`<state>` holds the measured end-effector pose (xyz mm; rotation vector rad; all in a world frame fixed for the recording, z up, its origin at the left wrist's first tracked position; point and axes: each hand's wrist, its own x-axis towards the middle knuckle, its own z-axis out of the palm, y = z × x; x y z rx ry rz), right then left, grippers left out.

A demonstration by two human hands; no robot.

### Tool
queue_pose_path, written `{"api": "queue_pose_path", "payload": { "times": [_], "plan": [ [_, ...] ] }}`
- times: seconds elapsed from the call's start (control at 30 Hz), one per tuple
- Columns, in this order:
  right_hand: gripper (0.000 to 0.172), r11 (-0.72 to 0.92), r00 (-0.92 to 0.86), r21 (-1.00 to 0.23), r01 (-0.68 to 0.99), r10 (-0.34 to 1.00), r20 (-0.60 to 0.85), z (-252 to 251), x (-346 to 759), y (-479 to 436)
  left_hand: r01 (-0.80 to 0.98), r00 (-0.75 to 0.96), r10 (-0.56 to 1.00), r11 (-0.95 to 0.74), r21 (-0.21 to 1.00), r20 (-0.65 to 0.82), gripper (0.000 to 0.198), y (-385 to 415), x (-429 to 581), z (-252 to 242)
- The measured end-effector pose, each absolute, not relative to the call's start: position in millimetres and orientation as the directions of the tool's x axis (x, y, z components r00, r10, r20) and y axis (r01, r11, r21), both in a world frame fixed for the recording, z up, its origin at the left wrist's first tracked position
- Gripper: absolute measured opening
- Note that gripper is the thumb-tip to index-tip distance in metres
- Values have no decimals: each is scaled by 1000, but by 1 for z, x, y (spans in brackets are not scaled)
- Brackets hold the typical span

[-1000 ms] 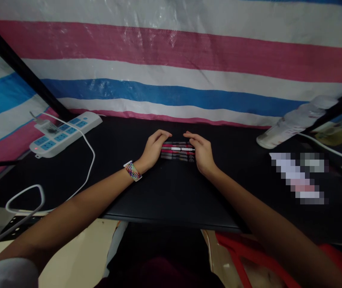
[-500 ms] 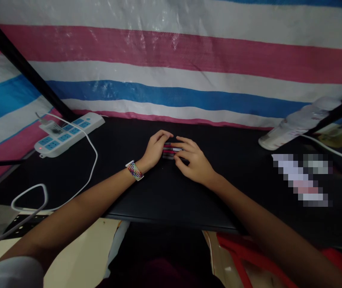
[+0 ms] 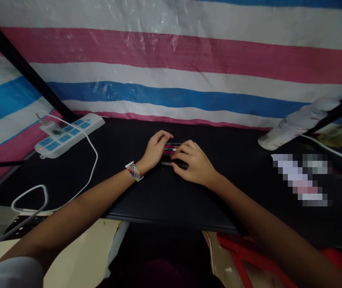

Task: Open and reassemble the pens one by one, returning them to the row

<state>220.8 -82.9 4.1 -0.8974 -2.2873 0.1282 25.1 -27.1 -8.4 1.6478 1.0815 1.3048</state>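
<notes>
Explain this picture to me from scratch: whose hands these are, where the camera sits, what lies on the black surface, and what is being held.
There is no machine here: a camera worn on a person's head looks forward and down at their own bare hands. On the black table lies a small row of pens. The left hand, with a colourful wristband, rests against the row's left end. The right hand lies over the pens, its fingers curled on one dark pen nearest the person. A white power strip sits far left, a plastic bottle lies far right, and a striped tarp hangs behind.
</notes>
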Motion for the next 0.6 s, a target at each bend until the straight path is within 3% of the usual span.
{"api": "queue_pose_path", "payload": {
  "times": [0.13, 0.27, 0.5, 0.6],
  "plan": [
    [8, 792, -629, -242, 561, 597, 498, 5, 223, -82, 215, 142, 906, -422, 881, 399, 21, -28, 25, -9],
    [13, 804, -634, -252, 539, 583, 508, 3, 225, -78, 276, 196, 863, -505, 818, 467, 21, -32, 23, -3],
    [20, 694, -332, -518, 500, 706, 625, 4, 235, -68, 400, 402, 738, -674, 621, 542, 24, -41, 16, 13],
    [19, 638, -233, -592, 491, 752, 617, 6, 241, -62, 406, 408, 728, -685, 605, 551, 17, -40, 17, 14]
  ]
}}
